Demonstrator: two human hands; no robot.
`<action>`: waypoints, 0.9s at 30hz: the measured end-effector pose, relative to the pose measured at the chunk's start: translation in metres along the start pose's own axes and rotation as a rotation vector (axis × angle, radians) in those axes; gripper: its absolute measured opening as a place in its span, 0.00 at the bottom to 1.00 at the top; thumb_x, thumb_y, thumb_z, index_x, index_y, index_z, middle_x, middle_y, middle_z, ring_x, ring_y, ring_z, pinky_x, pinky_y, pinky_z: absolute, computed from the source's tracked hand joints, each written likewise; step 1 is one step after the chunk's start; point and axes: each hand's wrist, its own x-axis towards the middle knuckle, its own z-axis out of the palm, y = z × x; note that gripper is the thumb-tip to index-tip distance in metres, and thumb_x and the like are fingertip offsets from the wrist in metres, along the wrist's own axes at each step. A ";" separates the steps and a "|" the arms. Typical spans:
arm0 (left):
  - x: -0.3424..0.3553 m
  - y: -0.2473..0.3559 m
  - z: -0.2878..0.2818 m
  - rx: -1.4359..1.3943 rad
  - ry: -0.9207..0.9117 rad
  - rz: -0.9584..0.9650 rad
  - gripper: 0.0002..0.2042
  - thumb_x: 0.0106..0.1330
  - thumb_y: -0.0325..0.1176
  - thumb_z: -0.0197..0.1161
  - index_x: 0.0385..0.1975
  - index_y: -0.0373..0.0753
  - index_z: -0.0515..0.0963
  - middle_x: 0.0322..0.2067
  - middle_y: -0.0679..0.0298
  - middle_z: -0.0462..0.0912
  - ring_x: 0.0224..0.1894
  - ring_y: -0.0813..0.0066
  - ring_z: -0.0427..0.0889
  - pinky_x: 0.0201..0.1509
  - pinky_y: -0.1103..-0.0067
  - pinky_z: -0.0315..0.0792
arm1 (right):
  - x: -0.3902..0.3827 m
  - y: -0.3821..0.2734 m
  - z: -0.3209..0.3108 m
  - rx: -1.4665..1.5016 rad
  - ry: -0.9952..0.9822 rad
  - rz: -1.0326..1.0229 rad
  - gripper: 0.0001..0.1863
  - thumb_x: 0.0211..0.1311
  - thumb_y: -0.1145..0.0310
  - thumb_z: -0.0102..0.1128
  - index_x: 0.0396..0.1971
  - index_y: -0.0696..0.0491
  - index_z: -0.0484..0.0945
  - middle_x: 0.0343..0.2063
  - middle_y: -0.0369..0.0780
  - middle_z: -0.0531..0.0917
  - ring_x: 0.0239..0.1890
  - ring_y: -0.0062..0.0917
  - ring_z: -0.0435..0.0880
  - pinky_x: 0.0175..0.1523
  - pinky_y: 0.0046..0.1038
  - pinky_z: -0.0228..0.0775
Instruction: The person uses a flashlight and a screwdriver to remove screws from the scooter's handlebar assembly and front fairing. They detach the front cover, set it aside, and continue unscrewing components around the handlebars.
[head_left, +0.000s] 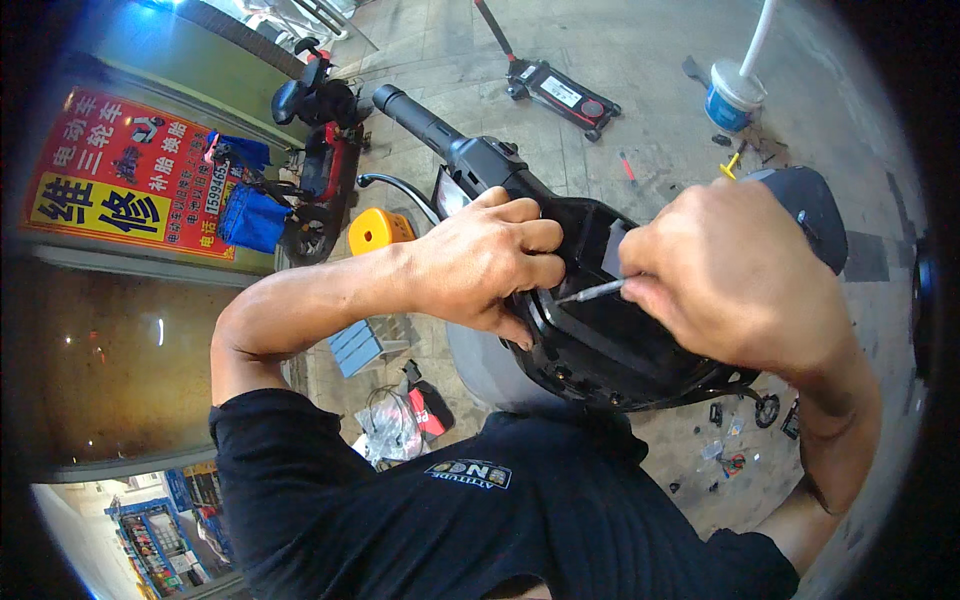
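A black plastic handlebar cover (620, 325) of a scooter lies under both hands. My left hand (490, 262) is closed on its near left edge, the fingers curled over the top and the thumb lower down. My right hand (735, 275) grips a slim screwdriver (598, 291), whose grey shaft points left. Its tip sits at the cover's edge, close to my left fingers; the handle is hidden in my fist. Beyond my left hand, the handlebar's black rubber grip (418, 118) sticks out to the upper left, with a brake lever (398, 187) below it.
A yellow stool (380, 231) and a blue stool (355, 347) stand at left, near a plastic bag (388, 428). A floor jack (562, 95) and a bucket (735, 97) are farther off. Loose parts (732, 462) lie on the right-hand floor. A red scooter (325, 170) stands by the wall.
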 end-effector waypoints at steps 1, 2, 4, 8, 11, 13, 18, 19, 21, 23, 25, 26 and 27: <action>0.000 0.000 0.000 -0.002 -0.007 0.000 0.27 0.35 0.53 0.78 0.34 0.46 0.79 0.34 0.67 0.72 0.41 0.66 0.74 0.41 0.68 0.63 | -0.001 0.003 0.000 -0.030 -0.055 0.051 0.07 0.55 0.65 0.67 0.25 0.53 0.84 0.23 0.46 0.83 0.30 0.43 0.84 0.37 0.39 0.75; 0.000 0.000 0.000 -0.002 -0.010 -0.001 0.27 0.35 0.53 0.78 0.34 0.46 0.79 0.34 0.67 0.72 0.41 0.65 0.74 0.41 0.68 0.63 | -0.001 0.005 0.001 -0.012 -0.109 0.102 0.07 0.54 0.65 0.67 0.25 0.53 0.84 0.22 0.47 0.83 0.30 0.44 0.84 0.36 0.40 0.74; 0.000 0.000 0.001 -0.009 0.010 0.004 0.27 0.35 0.53 0.78 0.34 0.46 0.79 0.34 0.67 0.72 0.41 0.65 0.74 0.41 0.67 0.63 | 0.001 0.006 0.006 -0.020 -0.073 0.052 0.07 0.55 0.65 0.67 0.25 0.53 0.85 0.22 0.47 0.83 0.30 0.44 0.84 0.37 0.40 0.75; 0.000 -0.001 0.002 -0.016 0.012 0.003 0.27 0.35 0.53 0.79 0.34 0.47 0.79 0.34 0.67 0.72 0.42 0.65 0.74 0.41 0.67 0.64 | 0.014 -0.004 0.014 -0.113 -0.245 0.167 0.08 0.57 0.64 0.65 0.26 0.52 0.85 0.23 0.46 0.84 0.31 0.43 0.85 0.39 0.39 0.76; -0.001 0.000 0.003 -0.017 0.024 -0.001 0.27 0.36 0.53 0.79 0.35 0.47 0.79 0.35 0.67 0.72 0.42 0.64 0.74 0.42 0.67 0.64 | 0.025 -0.018 0.006 -0.122 -0.403 0.195 0.08 0.59 0.63 0.64 0.28 0.52 0.84 0.24 0.45 0.85 0.33 0.41 0.86 0.41 0.38 0.78; -0.001 -0.001 0.004 0.005 0.025 -0.004 0.27 0.36 0.53 0.79 0.35 0.46 0.79 0.35 0.66 0.72 0.42 0.64 0.74 0.42 0.67 0.65 | 0.023 -0.035 -0.001 -0.121 -0.540 0.159 0.10 0.59 0.63 0.64 0.33 0.55 0.82 0.29 0.44 0.86 0.34 0.37 0.88 0.40 0.36 0.79; -0.003 -0.002 0.006 0.018 0.023 0.004 0.27 0.36 0.53 0.78 0.34 0.46 0.78 0.35 0.66 0.72 0.41 0.63 0.74 0.42 0.67 0.64 | 0.006 -0.048 -0.008 -0.033 -0.378 -0.028 0.08 0.53 0.71 0.63 0.33 0.57 0.81 0.29 0.44 0.86 0.34 0.38 0.88 0.39 0.33 0.79; -0.004 -0.002 0.006 0.004 0.049 0.019 0.27 0.36 0.53 0.78 0.34 0.46 0.78 0.35 0.66 0.72 0.41 0.63 0.74 0.42 0.67 0.64 | 0.002 -0.041 -0.005 0.105 -0.296 -0.010 0.09 0.51 0.73 0.64 0.33 0.57 0.81 0.29 0.45 0.86 0.34 0.39 0.88 0.39 0.33 0.79; -0.005 -0.002 0.007 -0.026 0.093 0.040 0.26 0.36 0.52 0.78 0.32 0.46 0.77 0.34 0.66 0.72 0.40 0.63 0.73 0.41 0.68 0.64 | -0.001 -0.021 0.006 0.368 -0.004 -0.062 0.10 0.49 0.76 0.64 0.34 0.58 0.82 0.30 0.47 0.86 0.33 0.41 0.87 0.39 0.33 0.79; -0.006 -0.002 0.007 -0.027 0.067 0.025 0.26 0.36 0.52 0.78 0.31 0.46 0.76 0.34 0.66 0.71 0.39 0.63 0.73 0.41 0.68 0.64 | -0.011 -0.008 0.020 0.642 0.076 0.078 0.09 0.53 0.80 0.64 0.36 0.60 0.82 0.30 0.43 0.86 0.32 0.29 0.87 0.38 0.27 0.78; -0.006 -0.002 0.007 -0.024 0.048 0.015 0.25 0.36 0.52 0.78 0.31 0.46 0.76 0.33 0.66 0.71 0.39 0.63 0.73 0.41 0.68 0.64 | -0.020 -0.004 0.041 0.967 0.103 0.295 0.09 0.61 0.77 0.61 0.42 0.60 0.80 0.35 0.41 0.86 0.35 0.22 0.85 0.41 0.24 0.78; -0.006 -0.002 0.008 -0.031 0.054 0.016 0.25 0.36 0.52 0.78 0.31 0.46 0.76 0.33 0.67 0.71 0.39 0.63 0.73 0.41 0.67 0.64 | -0.022 -0.005 0.054 1.149 0.186 0.340 0.11 0.64 0.76 0.60 0.46 0.61 0.77 0.38 0.41 0.85 0.36 0.21 0.84 0.42 0.24 0.78; -0.007 -0.001 0.008 -0.033 0.065 0.015 0.25 0.36 0.52 0.78 0.31 0.46 0.76 0.33 0.67 0.71 0.39 0.64 0.73 0.41 0.67 0.64 | -0.023 -0.008 0.069 1.326 0.246 0.474 0.13 0.68 0.74 0.58 0.50 0.61 0.75 0.41 0.41 0.83 0.37 0.21 0.84 0.44 0.23 0.79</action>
